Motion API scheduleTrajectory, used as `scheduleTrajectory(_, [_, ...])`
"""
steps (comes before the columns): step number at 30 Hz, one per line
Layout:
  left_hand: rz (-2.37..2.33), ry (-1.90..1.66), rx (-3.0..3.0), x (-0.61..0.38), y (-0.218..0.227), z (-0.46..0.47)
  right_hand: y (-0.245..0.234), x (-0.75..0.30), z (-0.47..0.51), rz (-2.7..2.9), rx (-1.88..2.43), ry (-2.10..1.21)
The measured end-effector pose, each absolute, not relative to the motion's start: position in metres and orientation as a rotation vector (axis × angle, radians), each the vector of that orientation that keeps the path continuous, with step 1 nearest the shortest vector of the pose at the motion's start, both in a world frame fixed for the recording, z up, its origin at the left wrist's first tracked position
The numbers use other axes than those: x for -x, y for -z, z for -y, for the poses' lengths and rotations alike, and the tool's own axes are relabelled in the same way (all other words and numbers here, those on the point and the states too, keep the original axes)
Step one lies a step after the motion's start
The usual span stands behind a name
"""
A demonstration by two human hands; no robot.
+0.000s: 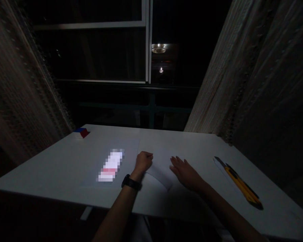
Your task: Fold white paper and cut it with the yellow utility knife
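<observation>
A white table (65,158) stands in a dark room before a window. My left hand (143,161), with a black watch at its wrist, is closed in a fist and rests on the left part of a white sheet of paper (159,174). What the fist holds, if anything, does not show. My right hand (184,171) lies flat with fingers stretched out on the right part of the same sheet, holding nothing.
A lit, blurred phone screen (111,166) lies left of my left hand on a pale sheet (126,144). A red, white and blue cube (81,132) sits at the far left corner. Yellow utility knives (238,183) lie at the right. Curtains hang on both sides.
</observation>
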State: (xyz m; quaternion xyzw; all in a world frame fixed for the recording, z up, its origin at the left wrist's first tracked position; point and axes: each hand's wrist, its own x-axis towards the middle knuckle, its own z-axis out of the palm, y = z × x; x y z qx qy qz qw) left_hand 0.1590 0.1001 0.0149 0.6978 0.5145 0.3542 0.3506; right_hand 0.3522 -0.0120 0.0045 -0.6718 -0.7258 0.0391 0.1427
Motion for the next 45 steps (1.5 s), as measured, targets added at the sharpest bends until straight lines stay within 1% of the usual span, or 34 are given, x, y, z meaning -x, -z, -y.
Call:
scheduleTrajectory(2, [-1.329, -0.857, -1.832, -0.158, -0.016, -0.101, 0.006, -0.353, 0.015, 2.19, 1.967, -0.072])
scheduleTrajectory(5, [-1.332, -0.751, -1.905, -0.158, -0.017, -0.101, 0.015, -0.358, 0.018, 2.165, 2.068, 0.054])
scheduleTrajectory(9, [-1.357, -0.675, -1.962, -0.156, -0.017, -0.102, 0.018, -0.364, 0.02, 2.058, 2.194, 0.114])
scheduleTrajectory(12, [-1.348, -0.643, -1.97, -0.153, -0.019, -0.105, 0.018, -0.365, 0.02, 2.057, 2.196, 0.148])
scheduleTrajectory(18, [-1.1, -0.469, -2.07, -0.163, -0.029, -0.124, 0.021, -0.368, 0.02, 2.094, 2.14, 0.181])
scheduleTrajectory(27, [-1.178, -0.52, -2.04, -0.197, -0.021, -0.15, 0.023, -0.377, 0.02, 2.161, 2.084, 0.18])
scheduleTrajectory(33, [-1.283, -0.609, -2.021, -0.196, -0.013, -0.144, 0.024, -0.379, 0.02, 2.197, 2.087, 0.157])
scheduleTrajectory(39, [-1.269, -0.634, -1.99, -0.192, -0.011, -0.139, 0.025, -0.382, 0.022, 2.201, 2.04, 0.186])
scheduleTrajectory(45, [-1.272, -0.685, -1.891, -0.189, -0.005, -0.142, 0.02, -0.388, 0.026, 2.289, 1.953, 0.123])
